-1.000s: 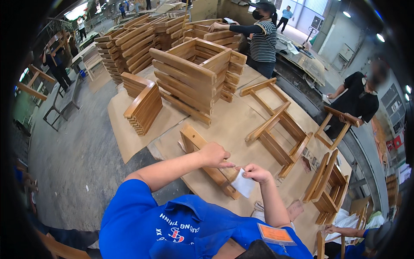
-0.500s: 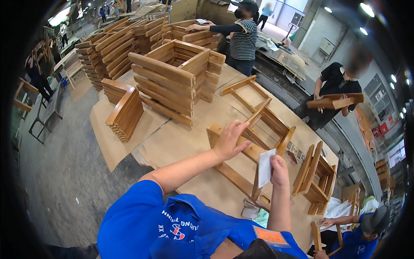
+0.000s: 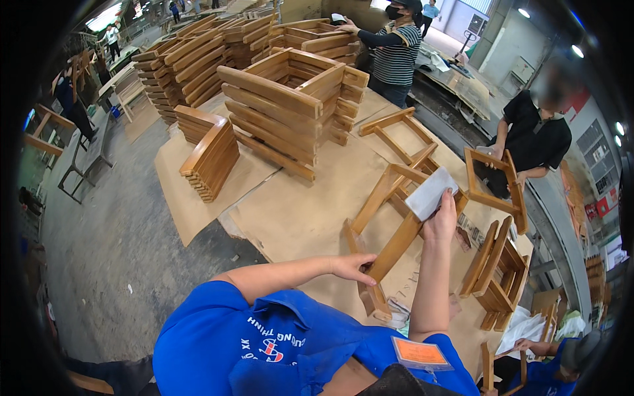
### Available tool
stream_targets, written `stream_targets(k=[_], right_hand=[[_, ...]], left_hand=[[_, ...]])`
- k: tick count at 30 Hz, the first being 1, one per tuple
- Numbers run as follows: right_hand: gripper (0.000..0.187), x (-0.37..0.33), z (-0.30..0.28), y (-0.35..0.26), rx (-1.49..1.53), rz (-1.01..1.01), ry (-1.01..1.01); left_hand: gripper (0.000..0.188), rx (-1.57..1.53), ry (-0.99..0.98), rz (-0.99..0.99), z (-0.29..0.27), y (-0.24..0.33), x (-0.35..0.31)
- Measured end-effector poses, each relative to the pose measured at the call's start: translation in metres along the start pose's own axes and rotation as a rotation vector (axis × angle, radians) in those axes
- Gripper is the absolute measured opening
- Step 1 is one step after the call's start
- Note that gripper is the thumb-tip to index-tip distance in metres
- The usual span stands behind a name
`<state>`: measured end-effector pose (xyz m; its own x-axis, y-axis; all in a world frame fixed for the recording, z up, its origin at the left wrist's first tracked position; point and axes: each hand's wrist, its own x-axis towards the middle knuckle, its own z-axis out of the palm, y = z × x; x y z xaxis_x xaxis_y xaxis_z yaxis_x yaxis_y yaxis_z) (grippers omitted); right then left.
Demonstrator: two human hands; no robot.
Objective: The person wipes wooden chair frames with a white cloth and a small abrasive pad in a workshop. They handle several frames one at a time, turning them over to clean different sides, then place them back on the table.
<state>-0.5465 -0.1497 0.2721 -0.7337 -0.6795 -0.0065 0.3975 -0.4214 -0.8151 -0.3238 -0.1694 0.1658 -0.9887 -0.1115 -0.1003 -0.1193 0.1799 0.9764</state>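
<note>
In front of me a brown wooden frame (image 3: 398,249) lies tilted on the paper-covered table. My left hand (image 3: 353,268) grips the near end of its wide board, thumb over the top and the other fingers partly hidden. My right hand (image 3: 441,221) holds a flat, grey-white rectangular pad (image 3: 430,192) over the far end of that board. Whether the pad touches the wood I cannot tell. Just beyond, another wooden frame (image 3: 404,140) lies flat on the table.
Stacked wooden frames (image 3: 284,109) and a pile of angled wooden pieces (image 3: 210,158) stand on the paper-covered table (image 3: 290,224), left and back. More frames (image 3: 492,270) sit at right. Across the table a co-worker holds a frame (image 3: 495,181); others work at back and lower right.
The wooden frame has turned and been raised. My left hand has come down and nearer, onto its near end. My right hand has moved the pad farther away. The co-worker's frame has been turned.
</note>
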Motion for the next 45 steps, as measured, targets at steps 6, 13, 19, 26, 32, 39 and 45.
stream_targets(k=[6,13,19,26,32,39,45], right_hand=[[0.04,0.013,0.026,0.011,0.038,-0.049,0.138],[0.041,0.04,0.03,0.023,0.2,-0.183,0.231],[0.038,0.025,0.046,0.018,0.312,-0.034,0.248],[0.037,0.003,0.056,0.017,0.314,0.032,0.057],[0.028,-0.006,0.03,0.008,0.156,0.084,-0.196],[0.039,-0.066,0.046,-0.004,-0.113,0.158,-0.896],[0.025,-0.098,0.007,-0.039,-0.132,-0.011,-1.018]], left_hand=[[0.054,-0.032,0.153,-0.083,-0.029,-0.004,-0.014],[0.059,-0.499,0.548,0.073,-0.072,-0.042,-0.059],[0.069,0.147,0.817,-0.121,-0.038,-0.093,-0.045],[0.067,-0.135,0.945,-0.091,-0.081,-0.128,0.011],[0.041,-0.101,1.16,0.088,-0.076,-0.103,0.011],[0.027,-0.591,1.161,0.35,-0.097,0.007,-0.011],[0.035,-0.887,1.054,0.495,-0.154,0.084,-0.044]])
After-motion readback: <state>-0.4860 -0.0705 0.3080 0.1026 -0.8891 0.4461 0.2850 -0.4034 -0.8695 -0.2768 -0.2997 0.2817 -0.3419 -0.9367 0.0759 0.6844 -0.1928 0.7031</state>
